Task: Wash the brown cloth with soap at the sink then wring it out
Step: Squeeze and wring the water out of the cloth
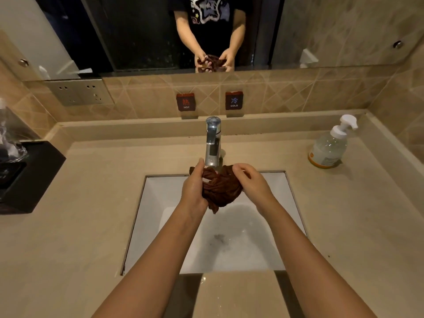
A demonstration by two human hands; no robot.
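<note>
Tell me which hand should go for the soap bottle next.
Right hand, probably. The soap bottle stands on the counter right of the sink, on that hand's side. The left hand holds the brown cloth over it and could take it alone.

Close together: left hand [193, 188], right hand [251, 182]

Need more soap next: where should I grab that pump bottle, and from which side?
Take the pump bottle with the right hand round its clear, round body, below the white pump head, coming from the sink side. It stands upright and its spout points away to the right, so that side is unobstructed.
</note>
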